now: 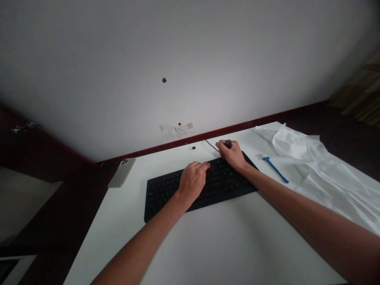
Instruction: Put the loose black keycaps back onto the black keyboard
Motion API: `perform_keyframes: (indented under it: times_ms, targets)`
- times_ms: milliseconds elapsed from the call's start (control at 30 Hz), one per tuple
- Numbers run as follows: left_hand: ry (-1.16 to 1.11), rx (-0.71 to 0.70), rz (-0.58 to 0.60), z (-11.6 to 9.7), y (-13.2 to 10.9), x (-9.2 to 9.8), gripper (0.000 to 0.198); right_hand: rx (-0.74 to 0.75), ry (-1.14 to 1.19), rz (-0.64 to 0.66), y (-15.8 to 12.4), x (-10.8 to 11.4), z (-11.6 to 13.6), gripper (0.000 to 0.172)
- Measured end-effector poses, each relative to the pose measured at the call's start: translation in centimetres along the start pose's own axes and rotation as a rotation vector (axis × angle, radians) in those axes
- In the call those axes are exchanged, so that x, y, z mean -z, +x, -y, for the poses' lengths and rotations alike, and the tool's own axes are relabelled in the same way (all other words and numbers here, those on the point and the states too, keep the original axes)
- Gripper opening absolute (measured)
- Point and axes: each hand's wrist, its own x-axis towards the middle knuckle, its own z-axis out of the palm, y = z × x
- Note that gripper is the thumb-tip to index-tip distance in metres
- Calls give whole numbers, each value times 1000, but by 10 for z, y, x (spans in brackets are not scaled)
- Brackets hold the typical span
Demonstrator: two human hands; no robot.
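A black keyboard [169, 190] lies at a slant across the white table, its cable running off the back edge. My left hand [194, 178] rests over the middle of the keyboard. Its fingers are curled together, with the fingertips down at the upper keys; whatever lies between them is too small to make out. At the keyboard's upper right, my right hand [233, 153] is closed around a small dark object [228, 143], which shows between thumb and fingers. Just behind the keyboard sits a small black piece [194, 147], keycap-like in size.
To the right lies a blue-handled brush [275, 169] beside a crumpled white cloth or sheet [323, 174]. A phone [122, 173] lies face down at the table's left edge. Behind the white table [231, 241] stands a wall with sockets [184, 127]; a dark red door [26, 146] is at left.
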Motion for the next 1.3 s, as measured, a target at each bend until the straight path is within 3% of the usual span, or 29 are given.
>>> perform_keyframes:
  times_ms: [167,467,633,800,1100,1300]
  targets:
    - [20,1,42,-2,0,0,29,-4,13,-8,0,-1,0,44]
    - [-99,201,145,7,29,13,13,-3,23,1,0,0,-1,44]
    - [-153,250,160,5,30,13,11,4,26,4,1,0,-2,44]
    - [-93,208,125,2,23,11,14,6,13,-2,1,-1,-2,44]
    - [35,81,184,-3,11,8,25,8,-4,0,0,0,-1,44]
    - [225,52,165,-24,1,9,26,19,-14,3,0,0,-1,44]
